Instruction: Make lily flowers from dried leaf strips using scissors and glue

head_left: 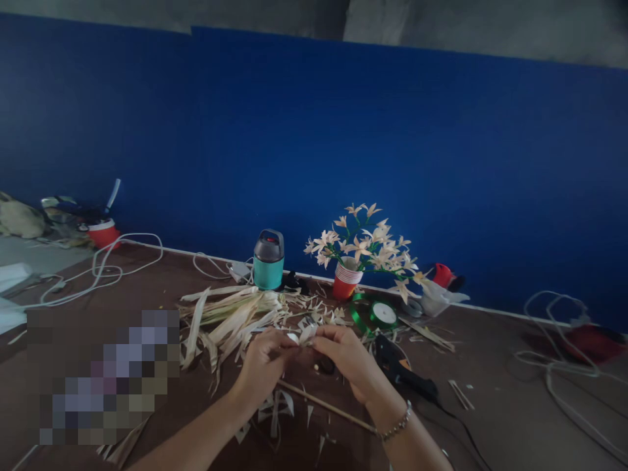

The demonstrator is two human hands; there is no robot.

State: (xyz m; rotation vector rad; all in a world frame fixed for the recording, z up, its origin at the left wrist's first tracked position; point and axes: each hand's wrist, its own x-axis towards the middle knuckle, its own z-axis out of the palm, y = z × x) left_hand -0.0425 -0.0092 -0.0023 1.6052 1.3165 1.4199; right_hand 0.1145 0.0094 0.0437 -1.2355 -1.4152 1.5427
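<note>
Head view. Two hands meet near the middle of a brown table [147, 288]: the left hand [265, 363] and the right hand [346, 356], fingertips brought together and pinched on one small pale petal piece [305, 335] held between them, just above the tabletop; a bracelet [397, 424] circles the right wrist. One thin stick [324, 405] lies under the hands, running from near the left hand toward the right forearm. Just beyond and left of the hands lies one loose heap of dried husk strips [230, 314], with small cut scraps [277, 409] scattered on the near side. Right of the right hand lies one black glue gun [400, 369], its cord trailing to the near right. Farther back, along the foot of the blue wall [343, 131], stand, left to right: one red cup with a tool in it [103, 232], one teal jar with a grey lid [269, 260], one red cup of pale flowers [360, 252], one reel of green ribbon [380, 315] and one red object [443, 275], partly hidden. White cables [98, 268] loop at the far left, and further cables [554, 353] loop at the right edge. A blurred patch covers the near left of the table. Open tabletop shows between the left cables and the husk strips, and right of the glue gun up to the right cables; the far edge of the table meets the wall.
</note>
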